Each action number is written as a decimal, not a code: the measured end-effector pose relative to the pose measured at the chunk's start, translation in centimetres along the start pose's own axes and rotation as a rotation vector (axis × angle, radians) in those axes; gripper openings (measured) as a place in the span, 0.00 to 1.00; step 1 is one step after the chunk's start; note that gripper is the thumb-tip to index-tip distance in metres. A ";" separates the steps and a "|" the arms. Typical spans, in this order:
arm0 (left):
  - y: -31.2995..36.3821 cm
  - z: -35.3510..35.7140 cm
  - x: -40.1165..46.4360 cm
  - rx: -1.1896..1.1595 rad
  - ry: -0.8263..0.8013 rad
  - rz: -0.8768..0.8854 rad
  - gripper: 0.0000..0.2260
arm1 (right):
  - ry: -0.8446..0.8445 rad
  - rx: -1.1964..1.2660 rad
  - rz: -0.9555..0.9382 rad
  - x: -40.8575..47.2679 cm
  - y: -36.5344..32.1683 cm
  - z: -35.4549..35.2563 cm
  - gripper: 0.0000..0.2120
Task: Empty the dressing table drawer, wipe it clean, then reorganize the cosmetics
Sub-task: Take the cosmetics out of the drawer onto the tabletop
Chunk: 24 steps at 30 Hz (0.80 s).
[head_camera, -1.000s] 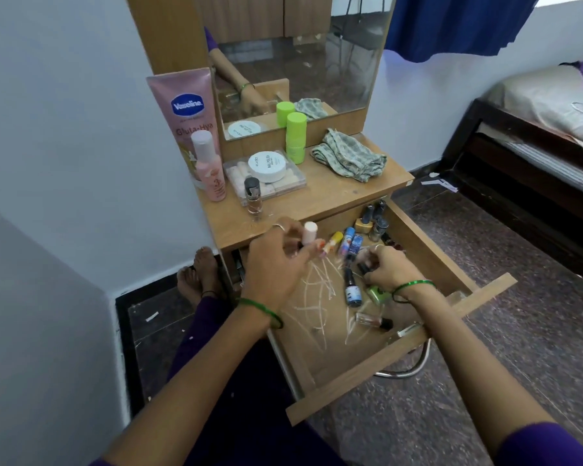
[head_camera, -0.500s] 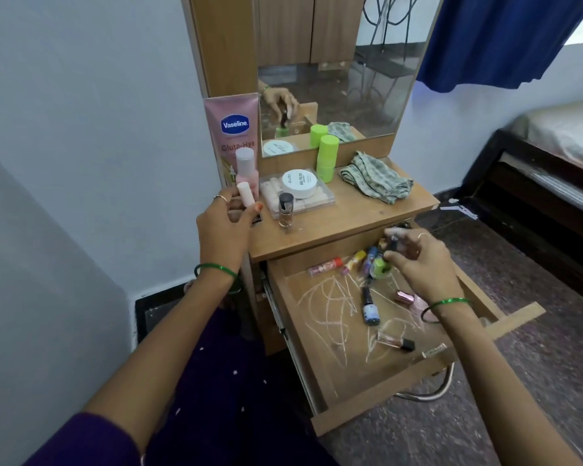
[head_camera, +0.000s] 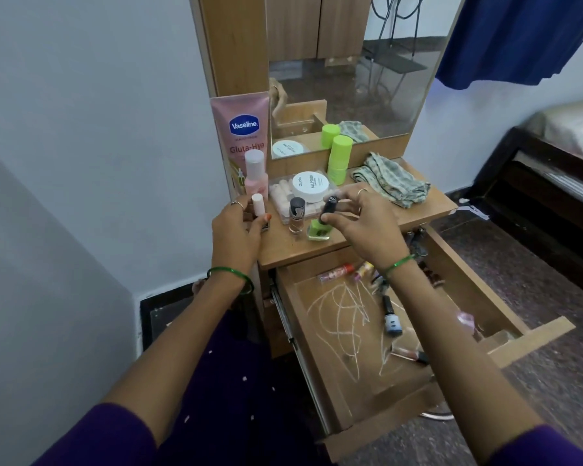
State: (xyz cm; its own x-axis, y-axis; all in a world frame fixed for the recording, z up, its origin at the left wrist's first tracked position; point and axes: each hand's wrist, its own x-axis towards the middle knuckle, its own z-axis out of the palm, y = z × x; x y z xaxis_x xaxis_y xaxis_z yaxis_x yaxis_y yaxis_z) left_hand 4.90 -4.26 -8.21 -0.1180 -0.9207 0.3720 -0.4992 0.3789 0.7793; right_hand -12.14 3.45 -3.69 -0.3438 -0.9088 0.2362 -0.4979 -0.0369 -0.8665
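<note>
Gripping a pale tube [head_camera: 258, 204], left hand [head_camera: 237, 230]; right hand [head_camera: 364, 223] pinches green polish bottle [head_camera: 318, 229] near tabletop [head_camera: 317, 252] front edge.

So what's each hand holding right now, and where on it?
The left hand grips a small pink-capped bottle low on its body. The right hand pinches the green nail polish by its black cap.
</note>
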 end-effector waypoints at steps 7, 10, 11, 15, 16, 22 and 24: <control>-0.8 -0.6 0.6 -0.023 -0.016 0.048 0.17 | -0.078 -0.126 -0.149 -0.6 -2.0 1.7 0.14; -1.0 -0.8 0.7 -0.035 -0.019 0.053 0.18 | -0.102 -0.182 -0.165 -0.3 -3.0 2.9 0.14; -1.0 -0.8 0.7 -0.042 -0.021 0.055 0.17 | -0.102 -0.195 -0.171 -0.2 -3.2 3.3 0.13; -1.0 -1.0 0.7 -0.063 -0.021 0.053 0.17 | -0.085 -0.246 -0.180 0.1 -3.5 4.8 0.10; -1.0 -1.0 0.7 -0.066 -0.024 0.050 0.17 | -0.070 -0.263 -0.181 0.1 -3.4 5.1 0.10; -1.6 -0.9 0.8 -0.079 -0.022 0.065 0.18 | 0.059 -0.295 -0.116 0.2 -3.2 6.7 0.10; -1.8 -0.9 0.9 -0.075 -0.018 0.068 0.17 | 0.091 -0.284 -0.098 0.4 -3.3 6.9 0.09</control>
State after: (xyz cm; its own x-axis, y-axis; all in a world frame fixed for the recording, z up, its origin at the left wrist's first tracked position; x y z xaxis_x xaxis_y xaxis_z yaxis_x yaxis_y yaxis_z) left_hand 6.46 -5.71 -8.83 -0.1650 -0.8938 0.4169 -0.4238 0.4460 0.7884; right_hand -5.14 0.36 -3.77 -0.3466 -0.8655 0.3618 -0.7302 0.0068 -0.6832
